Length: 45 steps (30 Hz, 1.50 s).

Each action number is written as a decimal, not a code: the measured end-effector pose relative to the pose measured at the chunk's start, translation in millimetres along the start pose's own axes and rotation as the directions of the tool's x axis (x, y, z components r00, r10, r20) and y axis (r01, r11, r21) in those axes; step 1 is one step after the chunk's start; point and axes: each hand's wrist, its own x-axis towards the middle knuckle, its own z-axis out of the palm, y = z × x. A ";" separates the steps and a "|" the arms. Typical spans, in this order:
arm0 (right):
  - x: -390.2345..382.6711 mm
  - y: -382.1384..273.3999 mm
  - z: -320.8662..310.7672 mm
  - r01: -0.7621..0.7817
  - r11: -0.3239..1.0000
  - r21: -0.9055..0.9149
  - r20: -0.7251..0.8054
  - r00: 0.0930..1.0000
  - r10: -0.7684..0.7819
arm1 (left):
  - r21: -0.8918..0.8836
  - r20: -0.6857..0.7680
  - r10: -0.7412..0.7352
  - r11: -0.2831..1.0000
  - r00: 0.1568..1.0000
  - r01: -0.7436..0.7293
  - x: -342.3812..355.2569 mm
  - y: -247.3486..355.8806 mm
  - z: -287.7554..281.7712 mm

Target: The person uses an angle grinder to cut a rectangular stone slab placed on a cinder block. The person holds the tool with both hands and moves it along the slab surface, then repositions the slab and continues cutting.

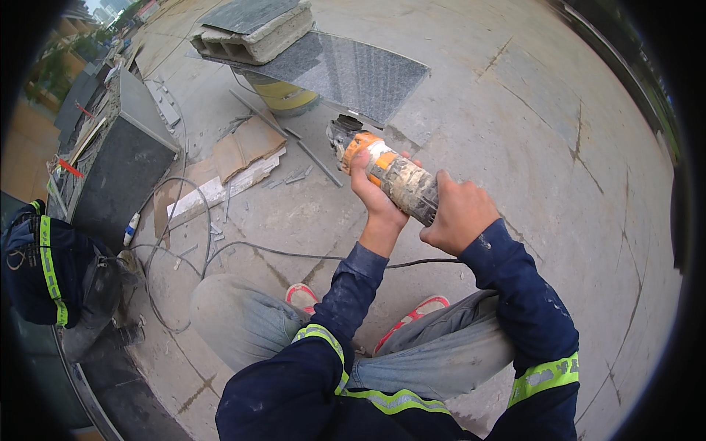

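Note:
Between my two hands is a worn orange angle grinder (pixel 403 178), its casing caked with pale dust. My left hand (pixel 380 200) wraps the front of the body from below, fingers curling round the far side. At the rear end, my right hand (pixel 463 213) closes on the casing with the thumb along it. The dark grinder head (pixel 346 134) points up and left, close to the near edge of a grey speckled stone slab (pixel 368 73). Whether a disc is fitted, I cannot tell.
The slab rests on a yellow bucket (pixel 294 98), a hollow concrete block (pixel 254 40) on top. Cardboard (pixel 246 147), a white strip (pixel 220 184) and stone offcuts (pixel 320 163) litter the floor. A black cable (pixel 294 255) loops left towards another person (pixel 62 264) beside a dark stone-clad block (pixel 121 169).

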 end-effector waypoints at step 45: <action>-1.2 2.8 5.9 0.001 0.999 0.039 -0.026 1.000 0.000 | 0.000 0.003 0.004 1.000 1.000 -0.004 -4.6 -1.3 -2.4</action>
